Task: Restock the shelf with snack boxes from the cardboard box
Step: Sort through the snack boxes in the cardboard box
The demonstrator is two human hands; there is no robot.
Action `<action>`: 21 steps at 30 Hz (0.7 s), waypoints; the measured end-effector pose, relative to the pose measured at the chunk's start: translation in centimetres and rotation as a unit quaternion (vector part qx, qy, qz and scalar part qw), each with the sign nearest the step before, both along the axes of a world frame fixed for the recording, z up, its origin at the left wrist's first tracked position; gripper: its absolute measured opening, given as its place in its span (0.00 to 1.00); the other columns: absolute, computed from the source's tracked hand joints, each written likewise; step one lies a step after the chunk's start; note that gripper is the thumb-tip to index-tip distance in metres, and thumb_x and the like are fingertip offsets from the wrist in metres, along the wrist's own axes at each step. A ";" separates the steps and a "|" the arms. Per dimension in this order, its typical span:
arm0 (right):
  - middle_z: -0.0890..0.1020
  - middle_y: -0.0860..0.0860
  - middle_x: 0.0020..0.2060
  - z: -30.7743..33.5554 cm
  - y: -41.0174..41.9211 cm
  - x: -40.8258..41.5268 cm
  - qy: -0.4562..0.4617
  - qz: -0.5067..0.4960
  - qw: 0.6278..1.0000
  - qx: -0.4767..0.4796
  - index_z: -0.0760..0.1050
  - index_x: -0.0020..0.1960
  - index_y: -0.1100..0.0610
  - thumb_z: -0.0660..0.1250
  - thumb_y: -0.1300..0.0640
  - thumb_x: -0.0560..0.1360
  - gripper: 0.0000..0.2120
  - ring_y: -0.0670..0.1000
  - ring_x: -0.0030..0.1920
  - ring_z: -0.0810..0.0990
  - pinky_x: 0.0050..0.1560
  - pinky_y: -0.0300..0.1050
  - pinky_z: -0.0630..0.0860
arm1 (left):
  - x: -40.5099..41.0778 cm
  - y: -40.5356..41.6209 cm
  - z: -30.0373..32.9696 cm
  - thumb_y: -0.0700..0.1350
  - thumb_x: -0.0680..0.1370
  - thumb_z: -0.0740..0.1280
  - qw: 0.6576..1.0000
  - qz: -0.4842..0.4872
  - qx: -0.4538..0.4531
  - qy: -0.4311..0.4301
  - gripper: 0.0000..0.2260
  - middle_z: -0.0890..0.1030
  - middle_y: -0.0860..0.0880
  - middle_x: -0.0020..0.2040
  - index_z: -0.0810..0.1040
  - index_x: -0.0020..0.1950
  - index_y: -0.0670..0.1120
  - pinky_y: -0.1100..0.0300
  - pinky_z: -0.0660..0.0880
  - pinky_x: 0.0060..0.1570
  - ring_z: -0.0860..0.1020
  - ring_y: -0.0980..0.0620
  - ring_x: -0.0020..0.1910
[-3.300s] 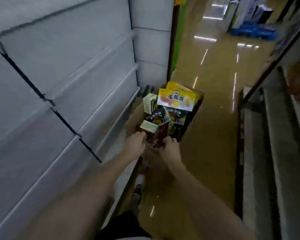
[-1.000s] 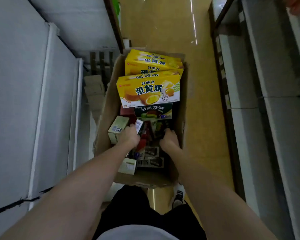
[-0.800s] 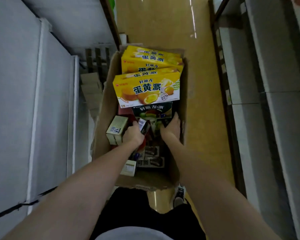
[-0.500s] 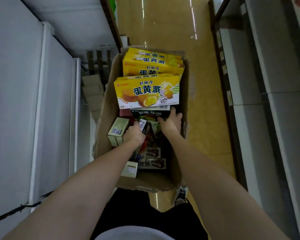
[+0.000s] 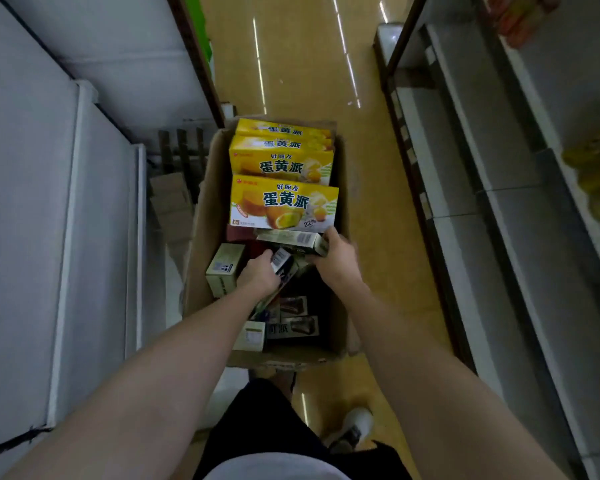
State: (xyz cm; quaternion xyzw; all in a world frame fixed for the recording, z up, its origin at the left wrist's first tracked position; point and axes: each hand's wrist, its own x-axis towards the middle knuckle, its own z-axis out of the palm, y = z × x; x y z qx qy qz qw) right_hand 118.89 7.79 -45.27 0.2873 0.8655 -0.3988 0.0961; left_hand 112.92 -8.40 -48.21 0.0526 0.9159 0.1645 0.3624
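Both hands down inside open cardboard box [image 5: 201,237] on tan floor [image 5: 302,64] in aisle. Right hand [image 5: 338,259] curled around right end of a dark green snack box [image 5: 290,241], lifted and tilted just below nearest yellow box [image 5: 284,202]; thumb on top edge, fingers wrapped under, mostly hidden. Left hand [image 5: 258,275] closed in a grip on a small dark box with barcode [image 5: 282,262], fingertips hidden, so exact pinch cannot be told. Three more yellow boxes stacked behind the nearest one at far end of carton. Small pale green box [image 5: 224,268] standing against left wall, dark chocolate-pie boxes [image 5: 293,318] lying at near end. Grey shelves [image 5: 482,202] on right, white shelf unit [image 5: 49,202] on left
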 end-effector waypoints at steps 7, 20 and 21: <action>0.78 0.51 0.48 8.2 3.4 6.8 0.109 0.000 0.992 0.066 0.70 0.53 0.54 0.74 0.48 0.73 0.17 0.54 0.49 0.76 0.43 0.46 0.70 | 2.2 0.9 7.1 0.48 0.73 0.76 0.992 -0.006 0.114 0.044 0.23 0.79 0.43 0.61 0.75 0.65 0.42 0.54 0.73 0.49 0.77 0.41 0.57; 0.79 0.50 0.54 21.4 13.0 36.9 0.241 -0.277 0.925 0.094 0.68 0.59 0.52 0.70 0.47 0.77 0.16 0.52 0.53 0.79 0.50 0.47 0.77 | 23.4 18.1 24.0 0.52 0.77 0.72 0.928 -0.214 0.204 0.228 0.20 0.77 0.42 0.62 0.77 0.67 0.49 0.53 0.72 0.57 0.77 0.41 0.59; 0.79 0.50 0.53 22.0 13.8 39.9 0.249 -0.305 0.914 0.099 0.67 0.58 0.51 0.70 0.47 0.77 0.16 0.53 0.53 0.79 0.50 0.49 0.78 | 25.9 19.8 25.0 0.52 0.75 0.73 0.918 -0.232 0.219 0.235 0.22 0.78 0.43 0.62 0.76 0.68 0.50 0.52 0.74 0.57 0.77 0.42 0.59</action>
